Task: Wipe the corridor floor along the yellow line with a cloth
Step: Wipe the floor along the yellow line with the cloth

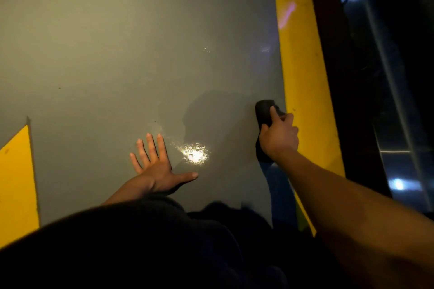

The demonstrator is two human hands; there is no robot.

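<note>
A head-worn camera looks down at a grey corridor floor [117, 42] in dim light. The person is low to the ground, with a dark garment filling the bottom of the view.

The right hand [279, 137] reaches forward, its fingers curled over a dark cloth [264, 110] and pressing it onto the floor. The cloth pokes out ahead of the fingertips and also shows behind the wrist. Just to the right of this hand, touching or almost touching the cloth's edge, runs the yellow line [303, 65], a broad painted band stretching away ahead and back toward the person. Beyond the line, further right, is a dark edge and a shadowed area with faint glints.

The left hand [157, 168] lies flat on the floor well to the left of the cloth, fingers spread and straight, holding nothing; it seems to be propping the body. Between the two hands a bright reflection [195, 153] shines on a glossy patch, which may be damp. Far left of the left hand is another yellow marking [16, 183].

The wiping step looks to be under way, with the cloth working the grey strip beside the line. The next move likely calls for sliding the cloth forward alongside the line under steady downward pressure, and shifting the bracing hand as the reach lengthens.
</note>
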